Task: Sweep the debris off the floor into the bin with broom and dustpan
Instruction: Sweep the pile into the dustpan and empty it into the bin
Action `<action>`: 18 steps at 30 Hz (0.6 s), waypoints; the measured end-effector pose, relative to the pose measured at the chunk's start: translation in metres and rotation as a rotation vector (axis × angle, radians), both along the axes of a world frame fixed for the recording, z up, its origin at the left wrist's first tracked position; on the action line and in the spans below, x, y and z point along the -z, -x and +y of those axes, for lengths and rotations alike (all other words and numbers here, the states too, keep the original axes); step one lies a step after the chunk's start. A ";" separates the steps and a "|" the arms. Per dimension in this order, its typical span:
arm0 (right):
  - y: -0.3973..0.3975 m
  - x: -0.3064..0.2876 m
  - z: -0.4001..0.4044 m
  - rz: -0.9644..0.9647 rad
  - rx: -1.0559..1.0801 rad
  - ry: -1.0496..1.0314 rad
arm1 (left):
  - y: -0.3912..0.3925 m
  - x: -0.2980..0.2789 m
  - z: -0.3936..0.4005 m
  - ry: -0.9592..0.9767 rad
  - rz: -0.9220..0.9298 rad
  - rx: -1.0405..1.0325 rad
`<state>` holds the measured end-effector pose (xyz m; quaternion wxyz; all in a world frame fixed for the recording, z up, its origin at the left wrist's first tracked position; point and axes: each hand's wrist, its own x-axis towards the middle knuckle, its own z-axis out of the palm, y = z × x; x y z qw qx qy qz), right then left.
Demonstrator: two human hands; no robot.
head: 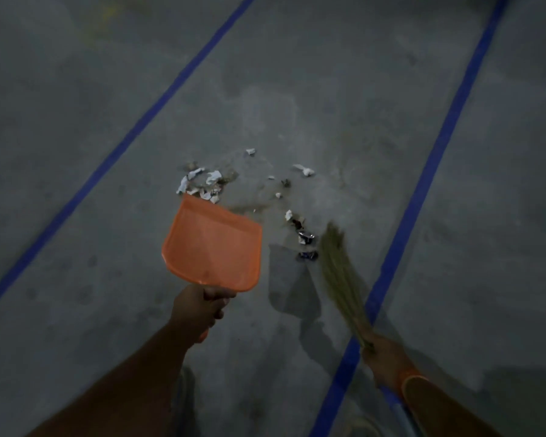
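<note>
Left hand [199, 305] is gripping flat orange plastic dustpan [213, 246] w/ lip beside torn white paper debris [202, 182]; right hand [383, 357] is clutching straw broom [339, 272] right of pan. Better lowering lip flush, sweeping short strokes panward.

Dustpan [213, 244] left of broom [339, 272]; debris [202, 182] seemingly just beyond both.

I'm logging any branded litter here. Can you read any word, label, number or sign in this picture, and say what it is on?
No text can be read.
Dark shiny wrappers beside the broom: any print is too small and blurred.
White paper scraps by the front edge of the orange dustpan: no writing is legible.
Blue floor lines: plain stripes, no lettering.
</note>
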<state>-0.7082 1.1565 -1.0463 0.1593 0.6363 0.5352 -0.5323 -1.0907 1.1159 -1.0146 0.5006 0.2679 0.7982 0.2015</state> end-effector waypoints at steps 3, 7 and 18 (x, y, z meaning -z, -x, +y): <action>0.076 0.026 -0.016 0.050 0.029 -0.057 | 0.045 0.024 -0.003 0.006 -0.010 0.080; 0.177 0.056 -0.016 0.092 0.116 -0.154 | 0.103 0.048 0.000 -0.031 -0.006 0.209; 0.269 0.041 -0.045 0.066 0.297 -0.246 | 0.215 0.063 -0.029 -0.038 -0.030 0.268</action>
